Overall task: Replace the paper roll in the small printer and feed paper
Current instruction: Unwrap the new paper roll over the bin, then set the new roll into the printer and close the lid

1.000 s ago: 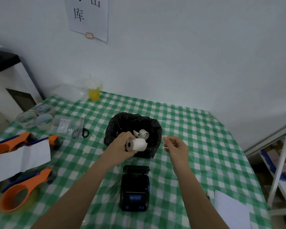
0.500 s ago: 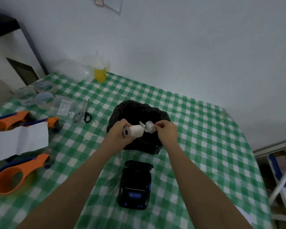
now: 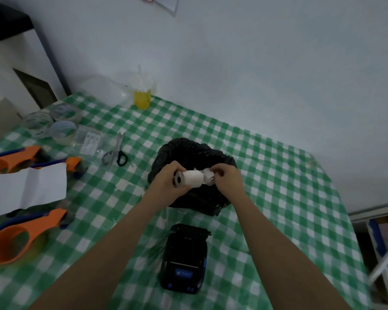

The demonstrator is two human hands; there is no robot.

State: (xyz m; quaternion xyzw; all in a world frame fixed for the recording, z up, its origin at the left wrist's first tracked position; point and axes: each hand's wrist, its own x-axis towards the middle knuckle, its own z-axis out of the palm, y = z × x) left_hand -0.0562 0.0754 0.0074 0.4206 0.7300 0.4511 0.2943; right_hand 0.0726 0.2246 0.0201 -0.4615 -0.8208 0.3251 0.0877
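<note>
A white paper roll (image 3: 192,179) with a dark core is held sideways above the black-lined bin (image 3: 189,151). My left hand (image 3: 166,181) grips the roll at its left end. My right hand (image 3: 227,179) pinches a curled strip of paper (image 3: 207,176) at the roll's right end. The small black printer (image 3: 185,258) lies on the green checked tablecloth (image 3: 267,175) just below my hands, near the table's front, with its lid closed.
Scissors (image 3: 115,153) and a clear bag lie left of the bin. Orange tape dispensers (image 3: 20,237), a white sheet (image 3: 25,190) and clear tape rolls (image 3: 61,129) crowd the left side. A yellow drink cup (image 3: 142,95) stands by the wall.
My right hand has come in from the right to the roll's end and taken hold of the loose paper. The camera has tilted down, and the roll stays over the bin.
</note>
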